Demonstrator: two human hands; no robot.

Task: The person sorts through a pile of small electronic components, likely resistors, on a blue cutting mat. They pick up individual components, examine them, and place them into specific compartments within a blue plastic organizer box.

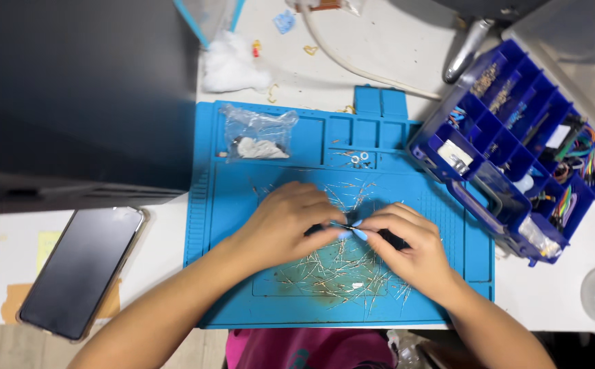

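Part in hand: a small thin-legged component (pixel 347 225), too small to identify, pinched between both hands over the middle of a blue work mat (pixel 243 301).
Left hand: the left hand (pixel 285 222) has its grip closed on one end of the part, fingertips meeting those of the other hand.
Right hand: the right hand (pixel 407 247) has its grip closed on the other end; a dark object (pixel 394 240) shows under its fingers, though what it is cannot be told.
Step, as judged: fine handling of one piece picked from the pile, likely bending or sorting its legs; any further move would call for a steady, light pinch so the thin wire does not kink.
Around the hands: a scatter of loose wire-legged parts (pixel 332 273) covers the mat's centre.
Mat's upper edge: a clear plastic bag (pixel 256 133) and a few small metal rings (pixel 360 159) sit in the moulded trays.
Right side: an open blue compartment box (pixel 516 143) holds coloured wires and small parts.
Left side: a dark phone (pixel 82 270) lies face up on the white worktop (pixel 557 294), beside a large dark panel (pixel 72 96).
Far edge: a tuft of white cotton (pixel 232 65) and a pale cable (pixel 352 65).
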